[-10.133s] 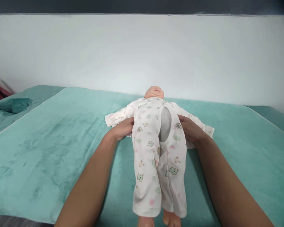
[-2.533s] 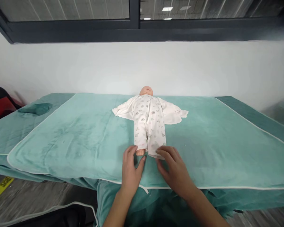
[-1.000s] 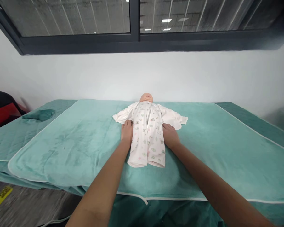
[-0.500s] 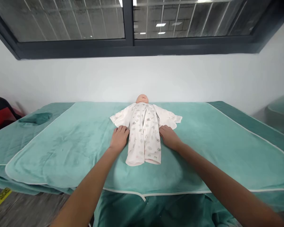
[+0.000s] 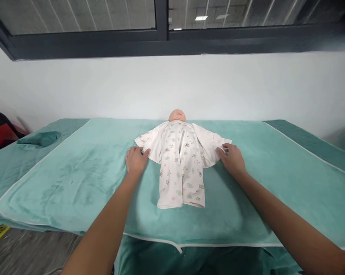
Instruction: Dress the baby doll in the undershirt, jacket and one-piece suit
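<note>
A baby doll (image 5: 177, 115) lies face up on the light teal blanket (image 5: 98, 168), head toward the wall. Its body is covered by a white baby outfit (image 5: 171, 172) with small printed figures, two leg-like panels hanging toward me and the sleeves spread sideways. My left hand (image 5: 136, 159) is at the outfit's left side flap below the sleeve, thumb and fingers closed at its edge. On the other side my right hand (image 5: 232, 158) pinches the right flap's edge near the sleeve end. The doll's arms and legs are hidden.
A darker teal cover (image 5: 301, 141) shows under the blanket at both sides. A folded cloth bulge (image 5: 39, 139) lies at the left. The white wall (image 5: 117, 88) and dark window frame (image 5: 161, 46) stand behind. A red and black object (image 5: 2, 131) is at the far left.
Both hands have moved outward from beside the leg panels to the side flaps, which now spread wider. The view has shifted slightly.
</note>
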Demonstrator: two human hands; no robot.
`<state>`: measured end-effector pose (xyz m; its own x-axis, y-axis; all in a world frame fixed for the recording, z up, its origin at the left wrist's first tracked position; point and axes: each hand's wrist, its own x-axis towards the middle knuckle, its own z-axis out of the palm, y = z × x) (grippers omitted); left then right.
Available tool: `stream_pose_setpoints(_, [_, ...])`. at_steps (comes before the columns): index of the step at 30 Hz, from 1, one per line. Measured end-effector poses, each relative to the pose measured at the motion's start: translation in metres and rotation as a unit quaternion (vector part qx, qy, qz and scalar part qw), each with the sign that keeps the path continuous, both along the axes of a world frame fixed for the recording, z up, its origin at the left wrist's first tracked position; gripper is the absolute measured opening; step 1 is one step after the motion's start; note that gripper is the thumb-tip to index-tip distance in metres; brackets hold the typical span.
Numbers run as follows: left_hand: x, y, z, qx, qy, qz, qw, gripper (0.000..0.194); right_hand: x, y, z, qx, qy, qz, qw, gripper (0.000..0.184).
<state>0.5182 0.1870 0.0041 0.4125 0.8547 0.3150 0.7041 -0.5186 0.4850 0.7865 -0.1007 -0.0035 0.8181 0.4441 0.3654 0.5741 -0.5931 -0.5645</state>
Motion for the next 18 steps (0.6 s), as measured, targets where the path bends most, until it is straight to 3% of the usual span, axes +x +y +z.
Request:
stream_pose_setpoints(2, [0.003,0.002,0.004,-0.029,-0.015,0.005,0.999,0.028,0.015,0.009,0.005,-0.033,0.106,-0.029,0.993,0.038])
stream_pose_setpoints(6, [0.005,-0.001,0.015,-0.07,-0.096,-0.009,0.993,0.017,0.024,0.028,0.031,-0.017,0.232,0.024,0.972,0.034])
stream_pose_setpoints(9, [0.012,-0.016,0.035,-0.092,-0.184,-0.034,0.978,0.02,0.007,0.042,0.065,0.07,0.277,0.1,0.953,0.035])
stream_pose_setpoints(11, [0.019,-0.032,0.053,-0.107,-0.299,-0.088,0.944,0.02,-0.013,0.05,0.093,0.167,0.291,0.171,0.926,0.037])
stream_pose_setpoints(12, [0.022,-0.042,0.063,-0.103,-0.332,-0.132,0.928,0.019,-0.023,0.054,0.108,0.167,0.277,0.217,0.921,0.036])
stream_pose_setpoints(13, [0.024,-0.051,0.072,-0.092,-0.331,-0.189,0.92,0.019,-0.032,0.058,0.121,0.134,0.249,0.261,0.923,0.033])
stream_pose_setpoints(14, [0.026,-0.058,0.08,-0.09,-0.284,-0.258,0.919,0.018,-0.038,0.062,0.134,0.053,0.243,0.334,0.909,0.031])
stream_pose_setpoints(16, [0.028,-0.065,0.091,-0.116,-0.154,-0.386,0.902,0.018,-0.042,0.072,0.151,-0.092,0.274,0.451,0.845,0.031])
stream_pose_setpoints(17, [0.03,-0.064,0.094,-0.147,-0.11,-0.426,0.886,0.02,-0.039,0.079,0.155,-0.12,0.274,0.464,0.834,0.031])
stream_pose_setpoints(18, [0.033,-0.059,0.095,-0.179,-0.101,-0.437,0.876,0.022,-0.034,0.088,0.155,-0.115,0.26,0.443,0.85,0.033])
